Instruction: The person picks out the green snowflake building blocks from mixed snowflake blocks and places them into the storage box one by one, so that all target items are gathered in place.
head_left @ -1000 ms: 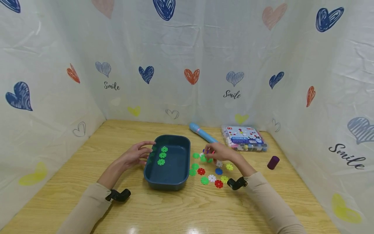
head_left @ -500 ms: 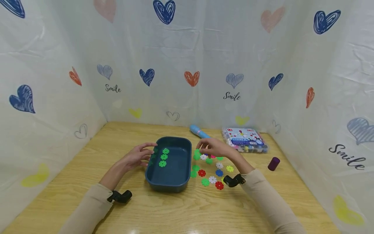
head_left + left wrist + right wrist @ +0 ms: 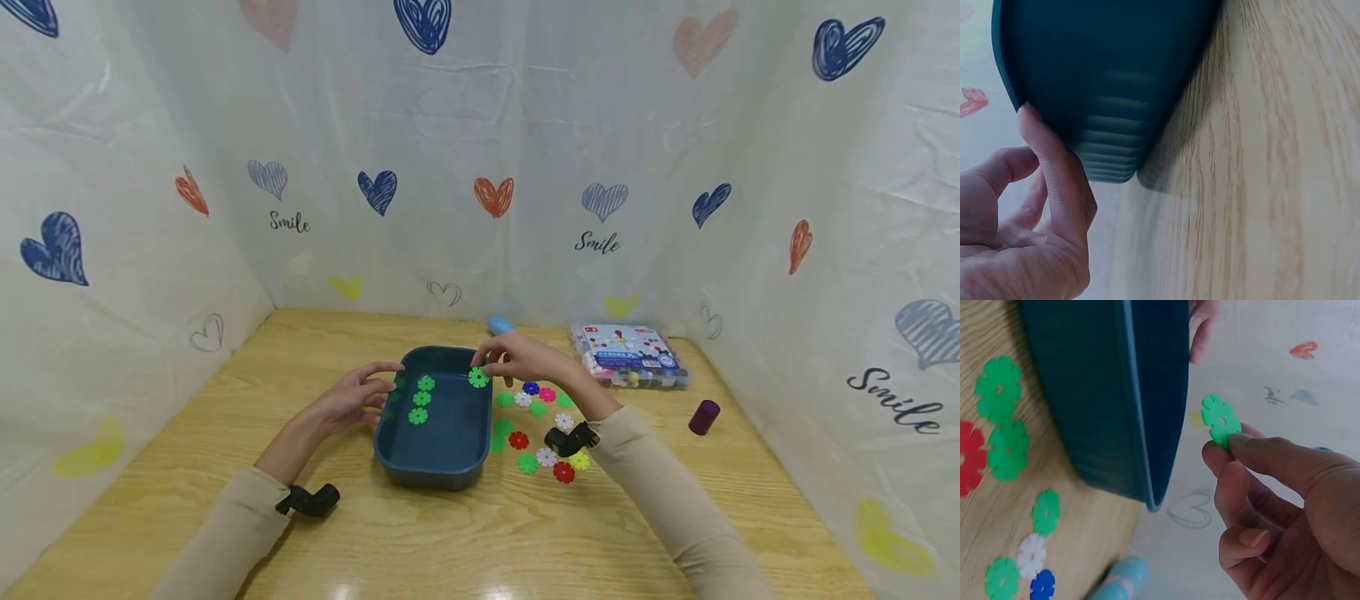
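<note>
A dark blue rectangular tub [image 3: 431, 442] stands on the table, with 3 green flower-shaped discs [image 3: 422, 398] lined up along its left side. My left hand [image 3: 351, 400] is at the tub's left side; in the left wrist view a fingertip [image 3: 1030, 115] touches the rim while the other fingers stay loosely bent. My right hand [image 3: 525, 360] is raised over the tub's right rim and pinches another green flower-shaped disc [image 3: 1220, 420] between thumb and forefinger. In the right wrist view that disc is tilted up, apart from the tub.
Loose flower-shaped discs, such as a red disc [image 3: 518, 440] and a blue disc [image 3: 531, 388], lie right of the tub. Behind are a light blue microphone-shaped object [image 3: 500, 326], partly hidden, and a clear plastic case [image 3: 628, 357]. A purple cylinder [image 3: 703, 417] stands far right.
My right hand has picked up a green disc from the loose ones and carried it left to above the tub's right rim. The left hand has hardly moved.
</note>
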The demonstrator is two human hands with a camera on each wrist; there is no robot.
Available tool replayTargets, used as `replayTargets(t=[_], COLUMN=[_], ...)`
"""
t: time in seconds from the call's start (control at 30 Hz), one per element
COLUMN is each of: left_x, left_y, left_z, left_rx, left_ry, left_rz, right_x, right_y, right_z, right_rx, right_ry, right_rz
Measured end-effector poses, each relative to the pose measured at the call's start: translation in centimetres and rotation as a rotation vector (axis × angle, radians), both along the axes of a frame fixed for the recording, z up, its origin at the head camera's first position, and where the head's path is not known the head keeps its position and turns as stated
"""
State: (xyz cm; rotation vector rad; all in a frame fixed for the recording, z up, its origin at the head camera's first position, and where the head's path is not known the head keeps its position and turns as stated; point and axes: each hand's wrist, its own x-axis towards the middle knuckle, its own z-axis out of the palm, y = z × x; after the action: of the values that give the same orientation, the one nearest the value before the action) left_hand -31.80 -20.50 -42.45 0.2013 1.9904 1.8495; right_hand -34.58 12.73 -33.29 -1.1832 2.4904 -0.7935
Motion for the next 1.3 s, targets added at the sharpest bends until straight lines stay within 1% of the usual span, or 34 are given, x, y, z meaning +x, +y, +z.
replayTargets(t=[0.13, 0.27, 0.5, 0.67, 0.93, 1.03, 1.17, 1.3], left_x=[-0.1, 0.0, -0.3, -0.2, 0.0, 0.0, 0.0, 0.0], left_y=[0.1, 0.1, 0.3, 0.1, 0.0, 0.0, 0.0, 0.0], left_z=[0.1, 0.2, 0.0, 0.0, 0.0, 0.0, 0.1, 0.1], left_rx=[0.0, -0.009, -0.01, -0.008, 0.014, 0.016, 0.007, -0.001], left_ry=[0.001, -0.006, -0.008, -0.008, -0.016, -0.017, -0.016, -0.015], left_rz=[-0.003, 0.007, -0.005, -0.005, -0.021, -0.018, -0.018, -0.02], right_x=[-0.2, -0.3, -0.3, -0.7, -1.1, -1.4, -2.0, -2.2], right_y=[-1.4, -2.8, -4.6, -6.2, -8.8, -9.6, -10.3, -10.9], right_z=[0.4, 0.3, -0.2, -0.8, -1.5, -2.0, -2.7, -3.2], right_rx=[0.028, 0.069, 0.103, 0.138, 0.166, 0.183, 0.215, 0.262], right_ry=[0.023, 0.052, 0.045, 0.049, -0.014, -0.057, -0.113, -0.134], right_rz=[0.033, 0.07, 0.106, 0.118, 0.114, 0.112, 0.113, 0.128])
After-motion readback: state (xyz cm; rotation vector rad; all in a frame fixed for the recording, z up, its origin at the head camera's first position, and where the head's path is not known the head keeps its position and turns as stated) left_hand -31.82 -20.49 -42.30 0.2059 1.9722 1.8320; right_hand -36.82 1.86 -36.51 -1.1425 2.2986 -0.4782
